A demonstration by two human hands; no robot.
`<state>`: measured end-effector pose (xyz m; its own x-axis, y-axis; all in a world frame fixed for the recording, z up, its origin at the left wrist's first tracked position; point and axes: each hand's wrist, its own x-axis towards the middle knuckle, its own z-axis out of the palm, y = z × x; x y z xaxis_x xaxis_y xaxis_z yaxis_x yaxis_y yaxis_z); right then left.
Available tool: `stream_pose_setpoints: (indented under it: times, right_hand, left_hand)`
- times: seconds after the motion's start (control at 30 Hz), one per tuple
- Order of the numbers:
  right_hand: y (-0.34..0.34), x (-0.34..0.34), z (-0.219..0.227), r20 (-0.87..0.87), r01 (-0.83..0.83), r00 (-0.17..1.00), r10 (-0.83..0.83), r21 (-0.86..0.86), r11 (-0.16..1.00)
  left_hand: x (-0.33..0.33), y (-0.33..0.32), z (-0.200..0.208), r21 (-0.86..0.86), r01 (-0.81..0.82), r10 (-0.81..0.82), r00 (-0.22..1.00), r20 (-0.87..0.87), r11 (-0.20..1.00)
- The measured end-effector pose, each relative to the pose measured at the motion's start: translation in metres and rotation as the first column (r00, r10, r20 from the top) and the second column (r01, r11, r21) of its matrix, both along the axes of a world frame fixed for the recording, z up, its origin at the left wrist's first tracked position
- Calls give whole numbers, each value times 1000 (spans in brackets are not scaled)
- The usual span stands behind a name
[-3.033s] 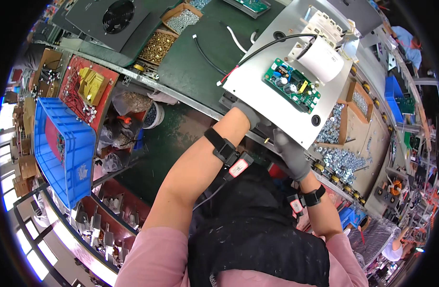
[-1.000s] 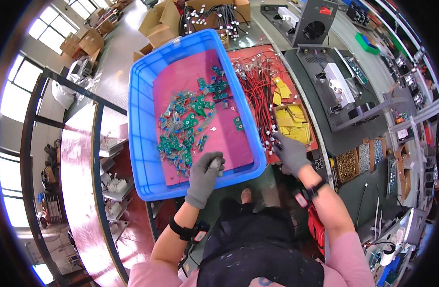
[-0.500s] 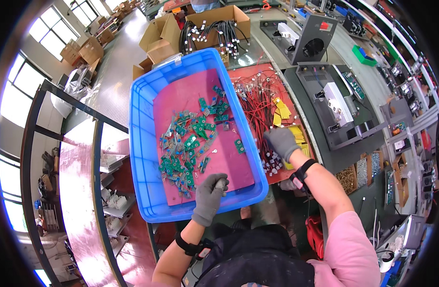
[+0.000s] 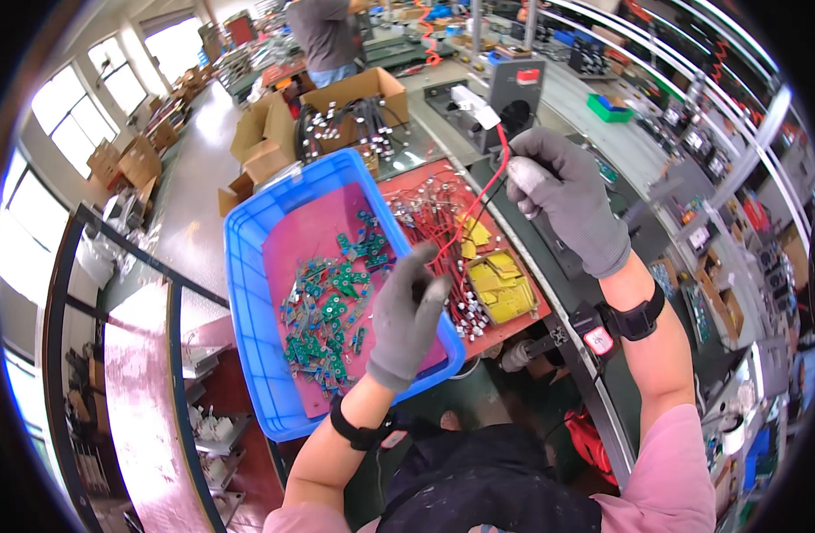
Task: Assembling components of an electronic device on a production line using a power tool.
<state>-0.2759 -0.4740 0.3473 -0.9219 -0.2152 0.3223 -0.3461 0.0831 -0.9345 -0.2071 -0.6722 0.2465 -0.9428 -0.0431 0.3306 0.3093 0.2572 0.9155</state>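
Note:
My right hand [image 4: 567, 195], in a grey glove, is raised over the bench with thumb and fingers closed on a red and black wire lead [image 4: 489, 184]. The lead's upper end overlaps a white block on a fixture; its red strand hangs down toward my left hand [image 4: 406, 315]. That gloved hand is over the right rim of a blue tub [image 4: 247, 355], its fingers bent and its thumb apart, close to the strand. More red wire leads [image 4: 425, 209] with white connectors lie on a red board. Small green circuit boards [image 4: 332, 311] lie on the tub's pink lining.
Beside the wire leads is a box of yellow pieces [image 4: 501, 289]. Open cardboard boxes [image 4: 265, 133] with black cables are beyond the tub. At left stands a dark-framed rack [image 4: 178, 382]. Farther back, a person [image 4: 323, 40] in a grey top is standing.
My right hand has lifted from the pile with a red and black lead. My left hand has moved up and right, its fist loosened. The view has tilted up, bringing a person into sight.

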Motion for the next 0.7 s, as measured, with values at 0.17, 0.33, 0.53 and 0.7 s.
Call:
stream_pose_setpoints:
  times: [0.17,0.33,0.53,0.7]
  right_hand:
    - [31,51,7,-155,76,986,-53,148,986]
    - [86,103,23,-80,259,965,-251,122,958]
    - [172,167,11,-29,528,849,-528,0,849]
    - [244,249,6,201,649,741,-640,30,761]
  left_hand:
    - [-22,60,29,-286,43,-126,952,-278,957]
    - [-1,117,7,-145,604,-610,793,9,783]
    - [80,190,-31,258,893,-885,254,390,370]
    - [177,247,-59,427,893,-864,-99,494,142]
